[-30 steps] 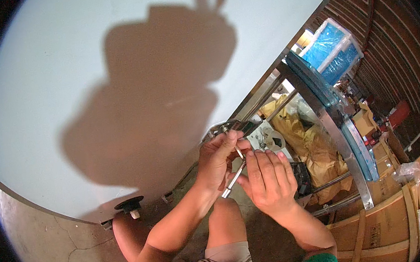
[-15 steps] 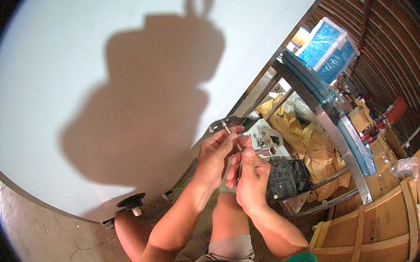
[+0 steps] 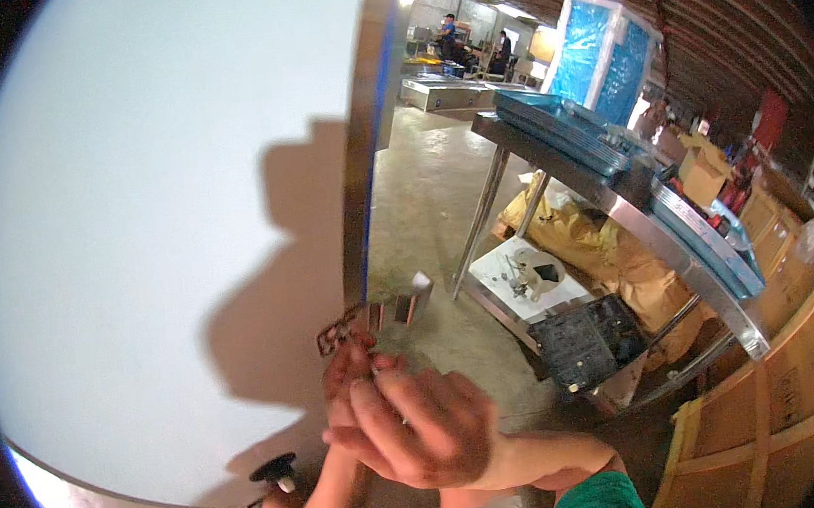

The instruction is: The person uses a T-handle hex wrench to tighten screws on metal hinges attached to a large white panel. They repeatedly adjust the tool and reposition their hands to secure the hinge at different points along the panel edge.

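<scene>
Both hands meet at the lower edge of a big white panel (image 3: 134, 229), where a small metal bracket (image 3: 402, 305) and a dark bit of hardware (image 3: 335, 336) stick out from its steel-trimmed side. Right hand (image 3: 422, 427) lies in front, fingers spread loosely and curled over the left hand (image 3: 349, 370), which reaches up to the dark fitting; whether either one actually pinches something I cannot tell, since the right hand covers the left one's fingertips.

That bracket looks like stiff bent sheet metal, light, with hard and possibly sharp edges, so its flat faces are the safest place to hold, thumb on one side and finger on the other. Any screw or pin going with it would be tiny, smooth and easy to drop on the concrete floor (image 3: 430, 184).

Much is hidden: the contact point, the fitting's true shape, and the panel's top. A black caster (image 3: 274, 471) shows under the panel. To the right stands a steel worktop (image 3: 616, 207) carrying blue-wrapped sheets (image 3: 560, 124), with a black crate (image 3: 584, 340) and a white tray of small parts (image 3: 525, 277) beneath, blurred by the lens.
</scene>
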